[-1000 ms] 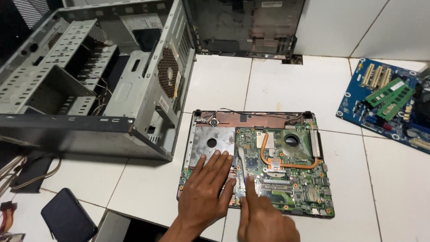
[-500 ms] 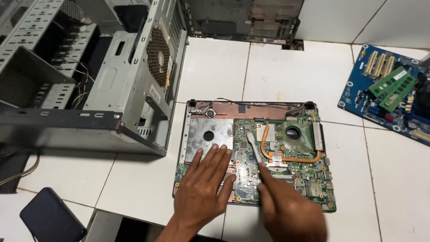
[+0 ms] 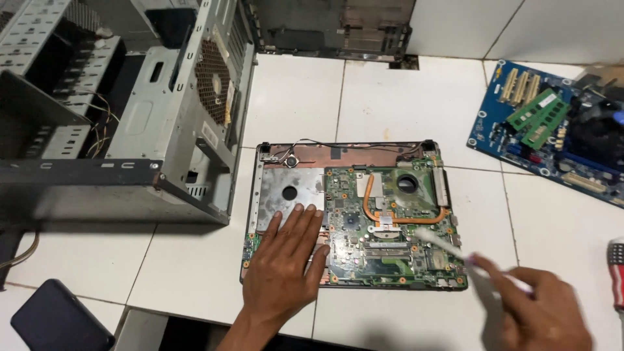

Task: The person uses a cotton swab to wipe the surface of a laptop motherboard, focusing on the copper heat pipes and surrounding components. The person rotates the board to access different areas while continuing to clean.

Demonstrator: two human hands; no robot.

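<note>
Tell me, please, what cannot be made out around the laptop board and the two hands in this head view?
- Tool in the right hand: motion-blurred; kind unclear.
- Laptop motherboard: lower left corner hidden under the left hand.
- Red-handled tool: cut off by the right edge.
- Dark flat object: cut off by the bottom edge.

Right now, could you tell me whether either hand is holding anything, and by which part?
The right hand pinches a blurred white brush by its rear end. The left hand holds nothing, lying flat on the opened laptop.

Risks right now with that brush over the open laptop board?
1. The left hand lies flat on the laptop board, so its weight could flex it.
2. The right hand holds a blurred white brush above the copper heat pipe; it could snag small parts.
</note>
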